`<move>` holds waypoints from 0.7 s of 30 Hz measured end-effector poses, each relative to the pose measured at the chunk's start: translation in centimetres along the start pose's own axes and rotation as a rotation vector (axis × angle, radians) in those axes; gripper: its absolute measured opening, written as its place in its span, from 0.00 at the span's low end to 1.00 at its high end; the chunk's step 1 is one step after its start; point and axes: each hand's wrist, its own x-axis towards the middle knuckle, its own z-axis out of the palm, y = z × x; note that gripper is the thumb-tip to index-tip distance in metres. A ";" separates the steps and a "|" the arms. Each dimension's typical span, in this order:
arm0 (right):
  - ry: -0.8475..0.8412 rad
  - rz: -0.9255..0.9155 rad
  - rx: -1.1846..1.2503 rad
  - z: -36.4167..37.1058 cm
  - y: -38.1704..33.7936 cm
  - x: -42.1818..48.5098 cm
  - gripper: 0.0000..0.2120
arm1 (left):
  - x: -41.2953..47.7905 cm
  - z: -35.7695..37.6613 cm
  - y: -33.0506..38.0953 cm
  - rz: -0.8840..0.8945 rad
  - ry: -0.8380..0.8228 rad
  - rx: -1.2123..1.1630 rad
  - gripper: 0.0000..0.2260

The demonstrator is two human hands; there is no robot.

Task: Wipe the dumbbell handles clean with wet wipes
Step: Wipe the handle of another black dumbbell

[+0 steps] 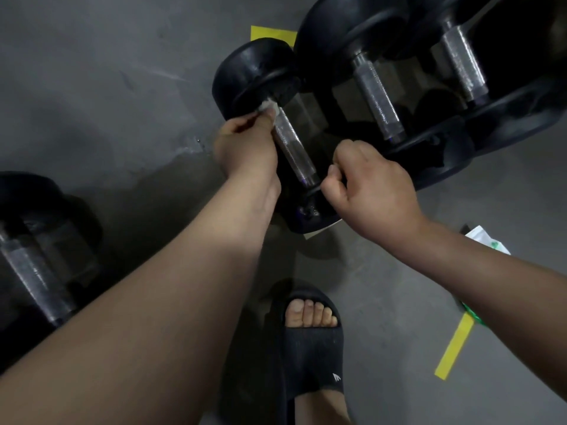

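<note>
On the grey concrete floor (92,72), head view, looking down past both forearms.

Landmark: black dumbbell (254,72) in mid-frame, its knurled metal handle (293,145) running from the upper left down to the lower right.

- Left hand (245,145): fingers curled, pinching a white wipe (271,106) against the far end of the handle, right where it meets the dumbbell's far head. The wipe is bunched and mostly hidden by the fingertips.
- Right hand (374,185): clenched around the dumbbell's near end, thumb and fingers hooked over the inner rim of the near head. The exact contact is hidden in shadow.
- The middle stretch of the handle is bare between the two hands.

Around the dumbbell:
- Second dumbbell (376,102) just to its right, lying parallel. Whether their heads are touching or just close, I cannot tell.
- Third dumbbell (463,65) further right, beyond the second, in the same row.
- Fourth dumbbell (33,271) well apart to the lower left, partly behind the left forearm.
- Yellow tape patch (270,33) on the floor just behind its far head.
- Yellow tape strip (454,348) well to the lower right.
- White and green packet (484,240) to the right, half hidden by the right forearm.
- Black slipper (310,342) on a foot, nearer the camera than the dumbbell's near head.
</note>
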 end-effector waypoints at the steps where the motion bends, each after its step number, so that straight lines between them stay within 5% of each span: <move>1: 0.000 0.001 0.001 0.0 0.0 0.0 0.12 | -0.4 -0.6 -0.5 -0.017 -0.036 0.020 0.09; 6: 0.005 0.002 -0.003 0.0 0.0 0.2 0.11 | -2.4 -2.0 -1.8 -0.017 -0.123 0.176 0.06; 13: 0.008 0.002 0.007 0.0 0.0 0.0 0.11 | -0.5 1.2 0.7 0.052 0.039 0.118 0.10; 21: 0.023 -0.003 0.027 0.0 -0.1 0.1 0.12 | -1.8 0.0 -1.0 0.093 -0.065 0.287 0.08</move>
